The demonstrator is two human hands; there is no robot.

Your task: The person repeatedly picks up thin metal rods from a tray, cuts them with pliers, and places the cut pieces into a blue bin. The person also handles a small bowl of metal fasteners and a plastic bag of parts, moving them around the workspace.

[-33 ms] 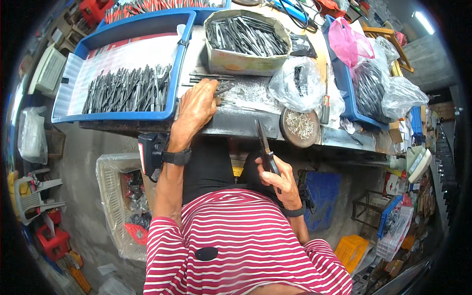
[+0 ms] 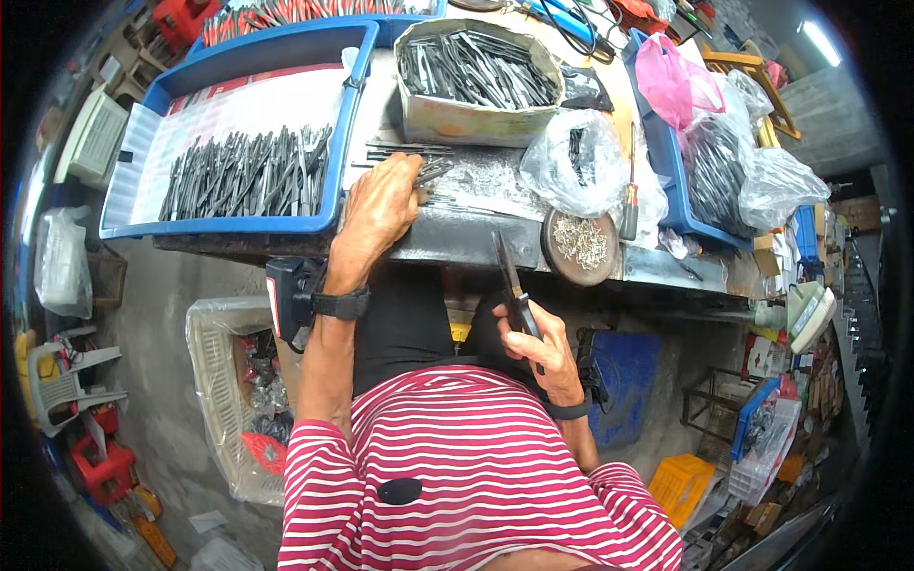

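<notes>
My left hand (image 2: 381, 202) rests at the front of the worktable with its fingers curled together. Slim black parts (image 2: 436, 169) stick out beside the fingertips; what the fingers grip is hidden. More thin black rods (image 2: 409, 149) lie just beyond. My right hand (image 2: 541, 344) is closed round a long, dark, narrow tool (image 2: 508, 262), whose flat end points up toward the table edge. The tool's exact kind is not clear. Near it, a round dish (image 2: 581, 269) of small metal pins sits at the table's edge.
A blue tray (image 2: 345, 143) of black parts stands at left. Behind my left hand is a box (image 2: 466, 128) full of similar pieces. On the right are a clear plastic bag (image 2: 571, 162), a screwdriver (image 2: 630, 205) and a blue bin (image 2: 657, 143) with bags. A crate (image 2: 214, 400) stands below.
</notes>
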